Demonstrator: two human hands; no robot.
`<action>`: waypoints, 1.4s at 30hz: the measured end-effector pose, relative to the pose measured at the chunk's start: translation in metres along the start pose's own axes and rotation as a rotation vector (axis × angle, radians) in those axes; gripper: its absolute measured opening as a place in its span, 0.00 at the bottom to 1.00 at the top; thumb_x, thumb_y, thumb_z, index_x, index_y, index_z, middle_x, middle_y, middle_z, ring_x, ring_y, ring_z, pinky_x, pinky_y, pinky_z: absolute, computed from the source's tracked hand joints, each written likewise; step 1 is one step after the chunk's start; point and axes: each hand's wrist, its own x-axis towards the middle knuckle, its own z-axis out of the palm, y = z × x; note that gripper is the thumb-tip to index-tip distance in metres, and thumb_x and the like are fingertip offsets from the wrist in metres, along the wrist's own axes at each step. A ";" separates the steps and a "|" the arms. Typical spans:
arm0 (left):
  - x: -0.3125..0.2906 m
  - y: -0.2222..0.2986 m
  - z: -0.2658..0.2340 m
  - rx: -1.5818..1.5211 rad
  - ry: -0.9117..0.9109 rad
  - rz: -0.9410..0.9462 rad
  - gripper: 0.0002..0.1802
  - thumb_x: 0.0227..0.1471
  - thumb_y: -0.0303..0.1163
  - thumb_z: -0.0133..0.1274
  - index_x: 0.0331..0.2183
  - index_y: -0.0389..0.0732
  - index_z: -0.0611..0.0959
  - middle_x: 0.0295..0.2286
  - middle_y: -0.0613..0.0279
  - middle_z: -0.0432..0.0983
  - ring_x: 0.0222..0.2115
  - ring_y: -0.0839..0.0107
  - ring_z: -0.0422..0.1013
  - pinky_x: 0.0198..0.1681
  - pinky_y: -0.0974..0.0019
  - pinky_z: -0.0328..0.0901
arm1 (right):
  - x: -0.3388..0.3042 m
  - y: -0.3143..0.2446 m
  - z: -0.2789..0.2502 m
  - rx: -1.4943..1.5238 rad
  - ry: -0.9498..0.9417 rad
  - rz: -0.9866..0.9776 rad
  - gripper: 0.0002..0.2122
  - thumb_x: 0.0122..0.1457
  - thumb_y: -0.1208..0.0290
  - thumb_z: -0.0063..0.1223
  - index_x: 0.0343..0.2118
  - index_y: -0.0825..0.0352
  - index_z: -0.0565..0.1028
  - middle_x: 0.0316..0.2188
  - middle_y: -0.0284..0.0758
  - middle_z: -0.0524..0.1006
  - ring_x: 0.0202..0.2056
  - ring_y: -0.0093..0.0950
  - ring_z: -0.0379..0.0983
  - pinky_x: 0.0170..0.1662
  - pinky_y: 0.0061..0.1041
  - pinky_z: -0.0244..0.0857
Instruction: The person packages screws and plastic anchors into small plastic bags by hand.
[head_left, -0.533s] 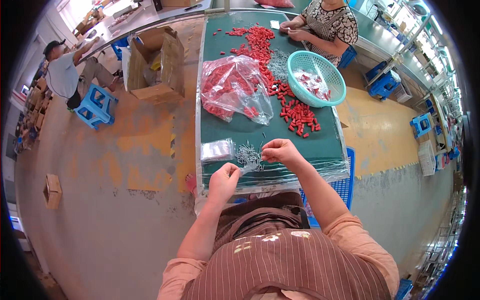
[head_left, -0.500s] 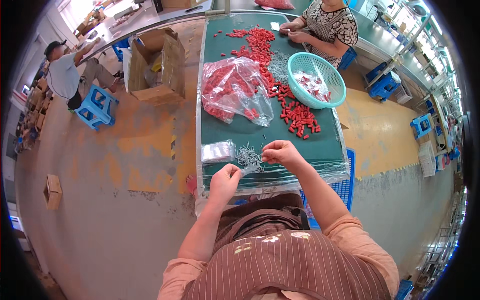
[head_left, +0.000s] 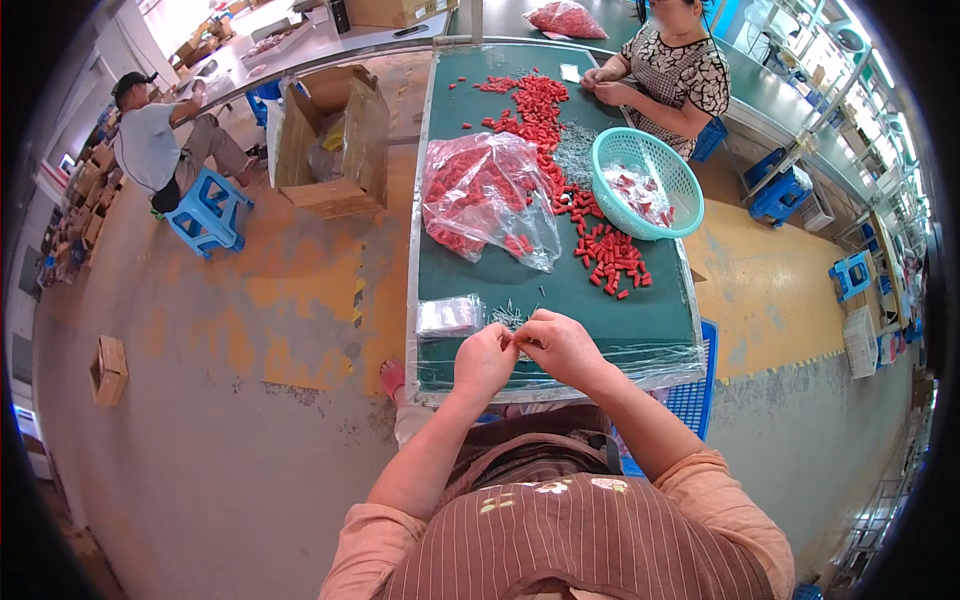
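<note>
My left hand [head_left: 484,362] and my right hand [head_left: 560,350] meet fingertip to fingertip above the near edge of the green-topped table [head_left: 590,325]. Both are closed in a pinch. A small clear plastic bag showed at the left fingertips a moment ago; now the fingers mostly cover it. Whatever the right fingers pinch is too small to make out. Just beyond the hands lies a pile of small grey screws [head_left: 507,313], partly hidden by them. A stack of small clear plastic bags [head_left: 449,315] lies to the left of the screws.
Farther up the table are a big clear bag of red plugs [head_left: 480,195], loose red plugs [head_left: 612,257], and a turquoise basket [head_left: 684,190] holding small packets. A co-worker [head_left: 665,85] sits at the far right. Left of the table stands an open cardboard box [head_left: 350,150].
My right hand has come left and down from the screw pile to my left hand, and their fingertips now meet. The whole view has shifted slightly.
</note>
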 end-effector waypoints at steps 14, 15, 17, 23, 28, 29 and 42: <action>0.012 -0.013 -0.004 -0.063 0.021 -0.078 0.09 0.43 0.33 0.55 0.26 0.37 0.81 0.23 0.53 0.78 0.25 0.60 0.75 0.31 0.61 0.68 | -0.001 0.034 -0.027 -0.136 -0.014 0.128 0.08 0.48 0.76 0.51 0.32 0.67 0.78 0.32 0.41 0.75 0.38 0.40 0.72 0.43 0.36 0.66; 0.015 -0.015 -0.005 -0.074 0.024 -0.102 0.09 0.42 0.32 0.55 0.26 0.37 0.82 0.23 0.54 0.79 0.25 0.62 0.75 0.31 0.63 0.68 | -0.005 0.045 -0.024 -0.209 -0.065 0.163 0.08 0.48 0.75 0.52 0.32 0.66 0.78 0.33 0.41 0.76 0.39 0.40 0.72 0.44 0.36 0.66; 0.023 -0.025 -0.007 -0.152 -0.007 -0.161 0.09 0.41 0.32 0.55 0.26 0.36 0.82 0.22 0.55 0.79 0.24 0.65 0.74 0.31 0.64 0.67 | -0.011 0.060 -0.015 -0.287 -0.113 0.175 0.07 0.48 0.75 0.53 0.31 0.66 0.78 0.32 0.41 0.75 0.39 0.40 0.72 0.44 0.37 0.66; 0.035 -0.038 -0.008 -0.354 -0.083 -0.327 0.09 0.40 0.32 0.54 0.23 0.36 0.82 0.21 0.61 0.78 0.23 0.74 0.71 0.30 0.70 0.64 | -0.021 0.087 0.014 -0.431 -0.124 0.159 0.04 0.48 0.73 0.53 0.27 0.66 0.75 0.29 0.41 0.75 0.37 0.40 0.72 0.42 0.38 0.68; 0.033 -0.045 -0.002 -0.331 -0.072 -0.326 0.10 0.41 0.33 0.54 0.25 0.36 0.82 0.21 0.60 0.78 0.23 0.73 0.72 0.30 0.68 0.65 | -0.016 0.081 0.008 -0.493 -0.135 0.128 0.03 0.49 0.73 0.52 0.26 0.66 0.74 0.28 0.41 0.74 0.35 0.41 0.72 0.38 0.37 0.68; 0.030 -0.038 -0.003 -0.331 -0.072 -0.328 0.10 0.41 0.33 0.54 0.25 0.36 0.82 0.21 0.60 0.78 0.23 0.73 0.72 0.30 0.68 0.65 | -0.015 0.067 0.000 -0.320 -0.087 0.199 0.03 0.48 0.74 0.52 0.25 0.66 0.73 0.28 0.41 0.74 0.34 0.42 0.72 0.37 0.37 0.67; 0.003 0.018 0.012 0.013 0.020 0.044 0.09 0.45 0.34 0.55 0.26 0.37 0.81 0.23 0.52 0.78 0.26 0.60 0.75 0.32 0.62 0.68 | -0.009 0.006 -0.025 -0.156 0.045 -0.106 0.03 0.47 0.76 0.54 0.27 0.66 0.74 0.27 0.39 0.72 0.33 0.40 0.71 0.36 0.37 0.66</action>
